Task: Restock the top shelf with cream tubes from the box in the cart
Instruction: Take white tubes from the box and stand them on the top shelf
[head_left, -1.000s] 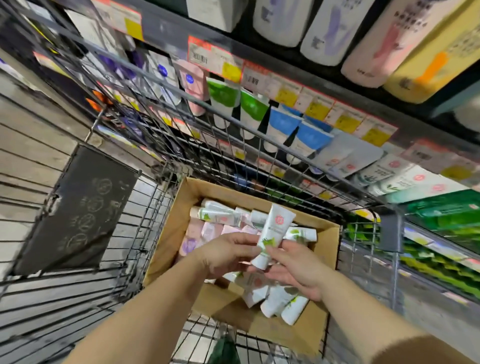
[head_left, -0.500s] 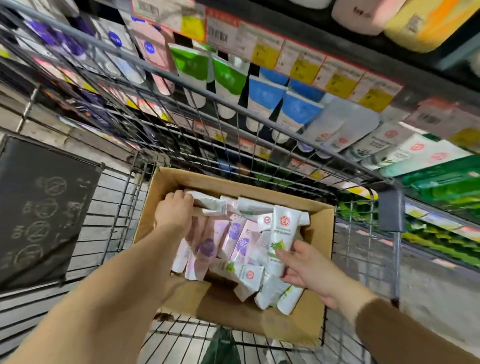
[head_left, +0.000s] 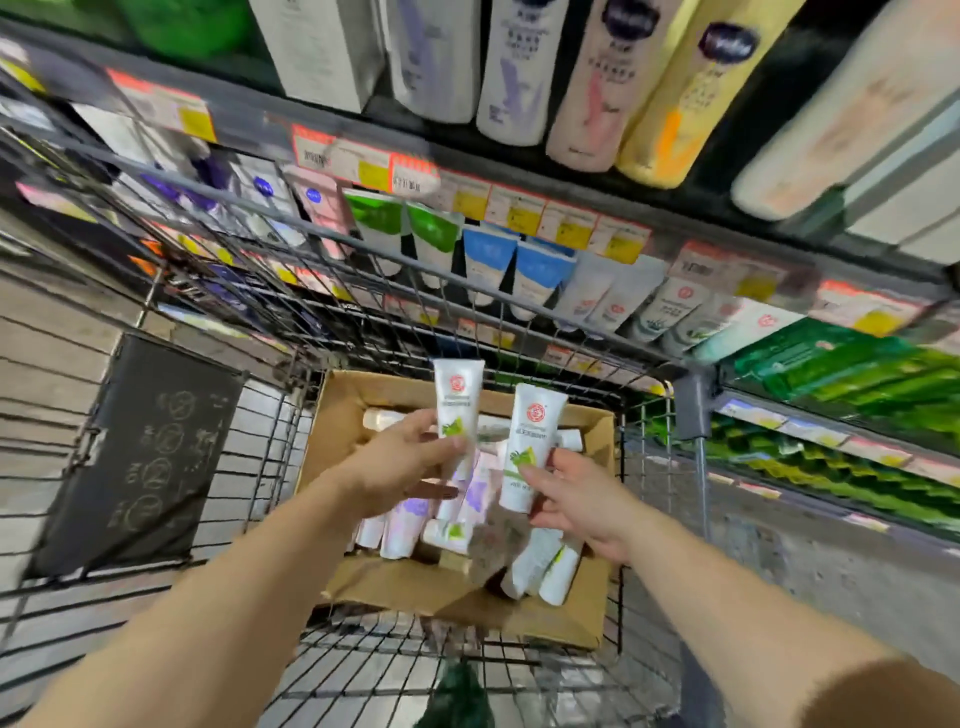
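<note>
Motion blur smears the shelf tags and the tube print, so no writing can be read; only a red round emblem and a green leaf mark show on two white cream tubes. The left hand (head_left: 410, 462) pinches one tube (head_left: 457, 410) upright by its lower end, and the right hand (head_left: 582, 499) grips the second tube (head_left: 530, 447) just beside it. Beneath both hands the cardboard box (head_left: 343, 415) sits in the wire cart (head_left: 156, 519), its remaining tubes partly hidden by the hands and too jumbled to count. Above the hands runs the shelf (head_left: 519, 171) of bottles.
</note>
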